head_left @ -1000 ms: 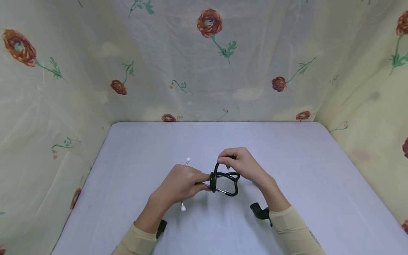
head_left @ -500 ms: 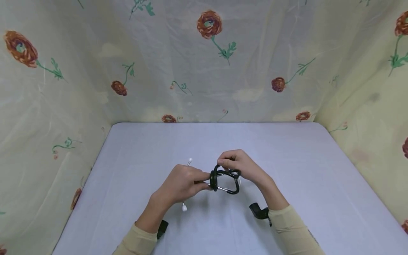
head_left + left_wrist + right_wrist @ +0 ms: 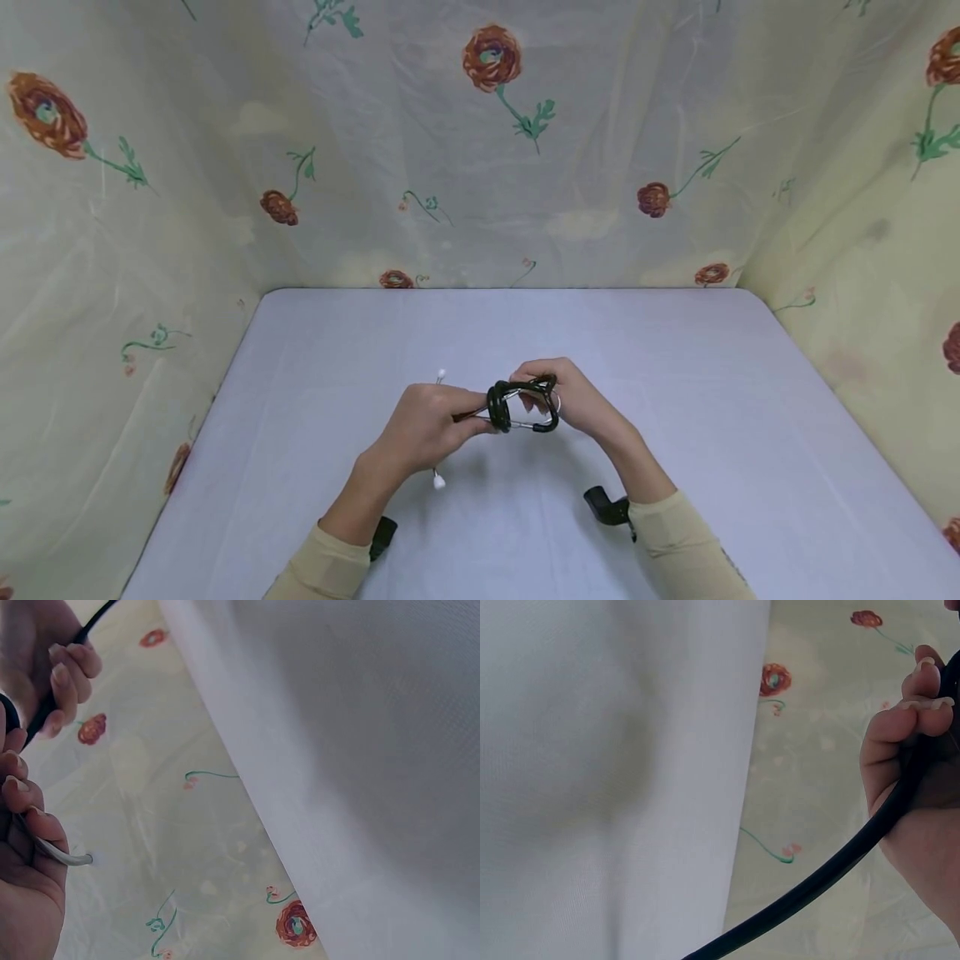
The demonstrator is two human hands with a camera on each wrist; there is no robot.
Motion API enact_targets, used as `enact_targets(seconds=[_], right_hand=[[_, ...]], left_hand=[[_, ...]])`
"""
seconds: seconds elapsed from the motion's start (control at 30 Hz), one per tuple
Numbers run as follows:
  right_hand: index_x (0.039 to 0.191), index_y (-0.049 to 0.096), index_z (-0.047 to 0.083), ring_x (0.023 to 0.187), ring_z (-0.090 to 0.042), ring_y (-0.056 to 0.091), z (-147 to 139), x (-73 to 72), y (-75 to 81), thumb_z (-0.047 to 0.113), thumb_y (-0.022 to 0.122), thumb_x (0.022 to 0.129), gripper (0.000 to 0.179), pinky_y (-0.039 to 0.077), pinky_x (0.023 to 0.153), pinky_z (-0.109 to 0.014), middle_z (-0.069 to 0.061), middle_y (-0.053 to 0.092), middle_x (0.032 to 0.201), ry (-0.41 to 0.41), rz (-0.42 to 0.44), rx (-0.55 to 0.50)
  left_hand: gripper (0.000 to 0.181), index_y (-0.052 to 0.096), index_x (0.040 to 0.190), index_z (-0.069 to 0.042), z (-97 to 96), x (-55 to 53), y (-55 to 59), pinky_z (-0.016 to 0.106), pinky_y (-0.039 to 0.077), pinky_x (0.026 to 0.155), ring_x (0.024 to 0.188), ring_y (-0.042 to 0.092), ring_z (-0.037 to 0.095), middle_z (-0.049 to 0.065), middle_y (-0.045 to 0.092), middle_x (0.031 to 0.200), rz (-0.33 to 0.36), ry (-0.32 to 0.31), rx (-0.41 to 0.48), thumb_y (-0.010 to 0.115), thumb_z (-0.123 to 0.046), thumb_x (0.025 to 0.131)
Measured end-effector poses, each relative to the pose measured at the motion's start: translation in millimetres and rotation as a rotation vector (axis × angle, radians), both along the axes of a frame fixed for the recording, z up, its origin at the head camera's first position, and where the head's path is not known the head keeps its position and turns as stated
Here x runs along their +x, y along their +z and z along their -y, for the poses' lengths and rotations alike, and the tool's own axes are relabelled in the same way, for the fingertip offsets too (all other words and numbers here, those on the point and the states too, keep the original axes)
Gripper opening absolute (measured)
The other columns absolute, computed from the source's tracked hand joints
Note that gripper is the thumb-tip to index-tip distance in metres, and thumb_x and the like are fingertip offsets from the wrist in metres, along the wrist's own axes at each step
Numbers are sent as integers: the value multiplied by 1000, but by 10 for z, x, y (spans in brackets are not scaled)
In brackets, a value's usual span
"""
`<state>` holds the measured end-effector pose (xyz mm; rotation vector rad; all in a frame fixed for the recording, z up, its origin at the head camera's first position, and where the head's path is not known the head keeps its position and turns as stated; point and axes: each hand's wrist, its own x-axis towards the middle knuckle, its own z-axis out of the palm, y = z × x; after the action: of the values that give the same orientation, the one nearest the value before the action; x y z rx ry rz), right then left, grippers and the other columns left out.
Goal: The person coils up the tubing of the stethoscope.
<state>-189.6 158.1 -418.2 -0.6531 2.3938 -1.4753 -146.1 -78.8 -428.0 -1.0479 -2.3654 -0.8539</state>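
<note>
Both hands hold a stethoscope (image 3: 497, 406) above the table. Its black tubing is wound in a few tight turns around the metal part, just past the left fingertips. My left hand (image 3: 429, 423) grips the ear tubes, and a white ear tip (image 3: 439, 482) pokes out on either side of it. In the left wrist view a bent silver ear tube (image 3: 66, 856) emerges from the curled fingers. My right hand (image 3: 573, 398) lies behind the tubing loop, its fingers partly hidden. The right wrist view shows those fingers curled round the black tubing (image 3: 802, 896).
A white-covered table (image 3: 337, 333) lies below the hands. Behind and at both sides hangs a pale curtain (image 3: 585, 158) with printed flowers. A black wrist camera (image 3: 609, 507) juts from the right sleeve, another (image 3: 382, 537) from the left one.
The wound loop has risen and tilted, now overlapping the right fingers. My right hand has come down slightly, and the strand it held up no longer shows. The left grip stays the same.
</note>
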Motion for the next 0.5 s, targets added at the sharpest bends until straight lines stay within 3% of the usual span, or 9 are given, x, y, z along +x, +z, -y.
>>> enact_targets(seconds=[0.17, 0.5], right_hand=[[98, 72, 6, 68, -22, 55, -8, 12, -18, 20, 56, 99, 22, 41, 62, -28, -7, 61, 71, 4, -15, 8], [94, 73, 4, 75, -18, 57, -8, 13, -40, 25, 58, 100, 26, 45, 71, -32, -4, 64, 76, -19, -10, 38]], left_hand=[[13, 78, 90, -25, 3, -10, -3, 11, 38, 56, 58, 49, -7, -16, 74, 76, 15, 39, 2, 81, -32, 80], [11, 77, 86, -26, 19, -64, -11, 13, 41, 56, 61, 54, -4, -15, 76, 80, 8, 64, 38, 82, -32, 79]])
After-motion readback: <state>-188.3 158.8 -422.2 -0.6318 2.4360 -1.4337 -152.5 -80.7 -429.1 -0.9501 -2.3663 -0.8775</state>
